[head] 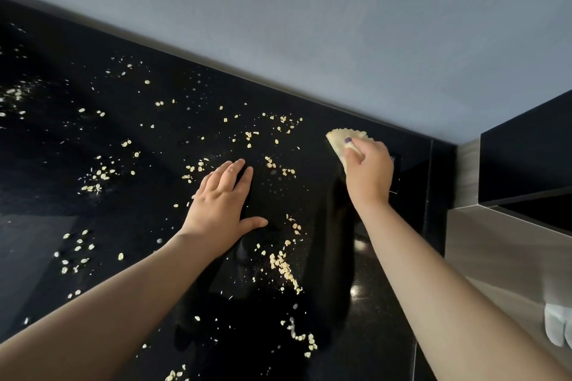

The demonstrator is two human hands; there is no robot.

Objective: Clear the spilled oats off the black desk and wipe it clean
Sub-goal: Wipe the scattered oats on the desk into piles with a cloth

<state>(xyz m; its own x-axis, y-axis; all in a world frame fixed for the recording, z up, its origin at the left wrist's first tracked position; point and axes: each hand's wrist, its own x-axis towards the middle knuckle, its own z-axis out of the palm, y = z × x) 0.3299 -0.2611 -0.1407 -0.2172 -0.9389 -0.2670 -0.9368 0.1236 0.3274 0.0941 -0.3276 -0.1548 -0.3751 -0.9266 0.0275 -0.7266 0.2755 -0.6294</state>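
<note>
Pale oat flakes (283, 266) lie scattered over most of the glossy black desk (148, 145), in loose clusters from the far left to the near edge. My left hand (221, 198) lies flat on the desk near the middle, fingers straight and spread, with oats around it. My right hand (368, 167) is further right, near the back edge. Its fingers curl over a yellow cloth (339, 141) and press it down on the desk. Most of the cloth is hidden under that hand.
A grey wall (309, 25) runs along the desk's back edge. At the right stands a black and brushed-metal unit (510, 195). Something white (557, 325) shows at the lower right edge.
</note>
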